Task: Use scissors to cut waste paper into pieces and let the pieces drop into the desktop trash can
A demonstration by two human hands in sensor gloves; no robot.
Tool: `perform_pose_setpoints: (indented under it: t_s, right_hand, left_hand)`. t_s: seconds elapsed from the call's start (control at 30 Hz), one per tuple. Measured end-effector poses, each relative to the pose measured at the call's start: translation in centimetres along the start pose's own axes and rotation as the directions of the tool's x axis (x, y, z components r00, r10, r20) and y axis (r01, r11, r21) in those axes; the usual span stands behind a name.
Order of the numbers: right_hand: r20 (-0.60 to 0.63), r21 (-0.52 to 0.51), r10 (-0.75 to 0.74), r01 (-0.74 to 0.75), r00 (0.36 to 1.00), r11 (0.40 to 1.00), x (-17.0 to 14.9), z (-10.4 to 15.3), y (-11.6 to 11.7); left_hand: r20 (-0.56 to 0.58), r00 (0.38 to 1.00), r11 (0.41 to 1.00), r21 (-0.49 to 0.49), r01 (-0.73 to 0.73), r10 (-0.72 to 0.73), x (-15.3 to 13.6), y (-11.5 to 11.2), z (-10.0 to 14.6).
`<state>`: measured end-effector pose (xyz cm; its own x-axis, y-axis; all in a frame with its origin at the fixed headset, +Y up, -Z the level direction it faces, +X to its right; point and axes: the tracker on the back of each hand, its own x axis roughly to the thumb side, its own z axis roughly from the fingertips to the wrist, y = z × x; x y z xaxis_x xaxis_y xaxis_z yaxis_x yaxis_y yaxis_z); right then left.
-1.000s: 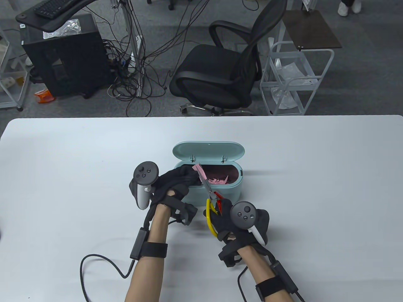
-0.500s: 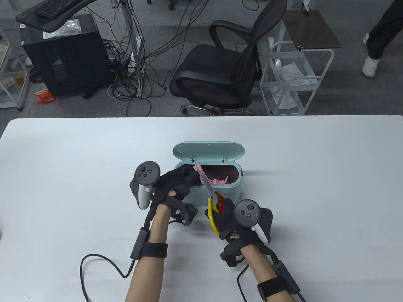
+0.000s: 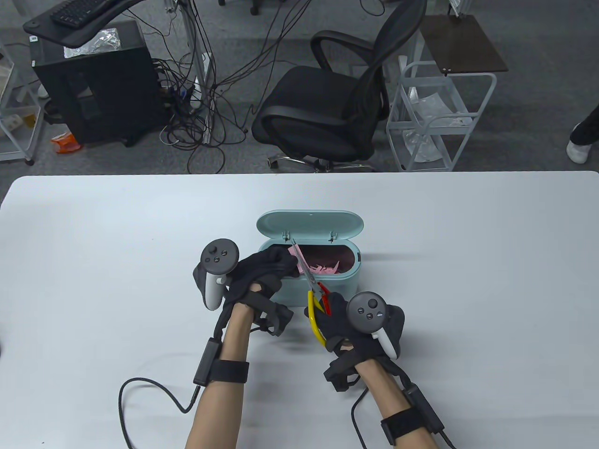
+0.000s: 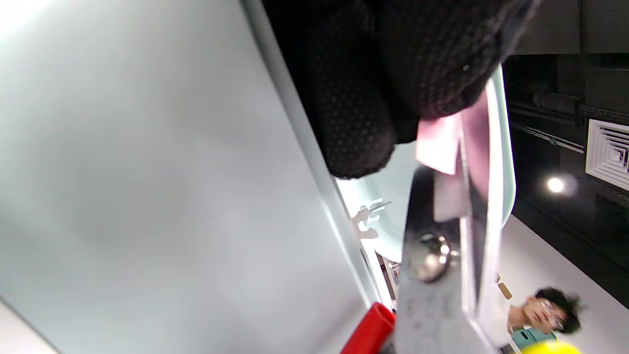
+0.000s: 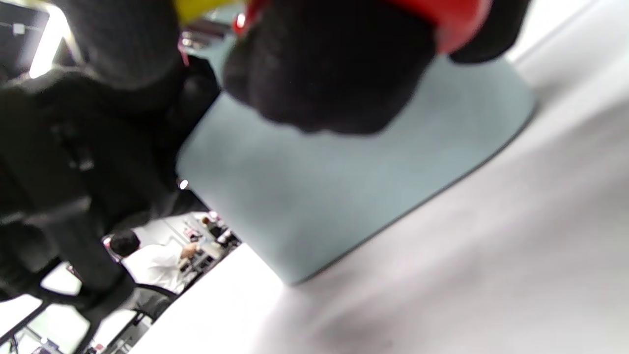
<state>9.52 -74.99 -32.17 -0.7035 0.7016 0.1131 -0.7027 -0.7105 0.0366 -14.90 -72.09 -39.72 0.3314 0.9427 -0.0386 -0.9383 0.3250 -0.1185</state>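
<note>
A mint-green desktop trash can (image 3: 327, 284) stands mid-table with its lid (image 3: 310, 223) tipped open at the back. Pink paper scraps (image 3: 323, 268) lie inside. My left hand (image 3: 271, 266) hovers over the can's left rim and pinches a small pink paper piece (image 3: 293, 253) (image 4: 437, 145). My right hand (image 3: 339, 322) grips the yellow and red handles of the scissors (image 3: 312, 285), just in front of the can. Their steel blades (image 4: 432, 255) reach up across the paper, nearly closed on it. In the right wrist view the can's wall (image 5: 344, 196) fills the middle, under my gloved fingers (image 5: 324, 73).
The white table (image 3: 468, 262) spreads wide on both sides of the can. A black cable (image 3: 140, 388) loops from my left wrist across the near table. Beyond the far edge stand an office chair (image 3: 337, 107), a white cart (image 3: 440, 121) and a black computer case (image 3: 93, 79).
The scissors have slid forward and their blades have closed further over the pink piece. My right hand moved slightly toward the can. A person's foot crossed the floor at far right.
</note>
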Motion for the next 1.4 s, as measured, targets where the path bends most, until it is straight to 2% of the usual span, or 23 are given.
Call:
perform_pose_setpoints:
  t_s: [0.17,0.3,0.47,0.77,0.93,1.27,1.33,1.4]
  right_hand:
    - [-0.019,0.004,-0.051,0.051,0.998,0.999,-0.2,0.1,0.1]
    - [-0.042,0.112,-0.028,0.032,0.999,0.993,-0.2,-0.1,0.2]
    - [-0.041,0.154,-0.018,0.024,0.999,0.988,0.2,-0.6,0.2]
    - [-0.038,0.13,-0.079,0.084,0.996,0.988,0.3,-0.8,-0.1]
    - [-0.032,0.083,-0.111,0.113,0.993,0.99,0.2,-1.0,-0.5]
    - [-0.057,0.077,-0.145,0.149,0.988,0.986,-0.4,-0.7,-0.6]
    - [-0.064,0.133,-0.094,0.102,0.994,0.986,-0.4,-0.4,-0.7]
    - [-0.034,0.145,-0.001,0.006,0.999,0.989,-0.4,0.0,-0.9]
  left_hand:
    - [0.0,1.0,1.0,0.011,-0.005,0.005,0.0,-0.1,0.0]
    - [0.003,1.0,1.0,-0.008,0.014,-0.014,0.1,0.0,0.0]
    - [0.018,0.999,0.998,-0.045,0.049,-0.049,0.2,0.1,-0.1]
    - [0.017,0.999,0.998,-0.048,0.041,-0.04,0.2,0.1,-0.1]
    - [0.017,0.999,0.999,-0.041,0.031,-0.03,0.2,0.1,-0.1]
    - [0.016,1.0,1.0,-0.018,-0.003,0.004,0.1,0.0,0.0]
    - [0.016,1.0,1.0,-0.014,-0.009,0.009,0.1,0.0,0.1]
    - [0.014,1.0,1.0,-0.008,-0.022,0.023,0.0,0.0,0.1]
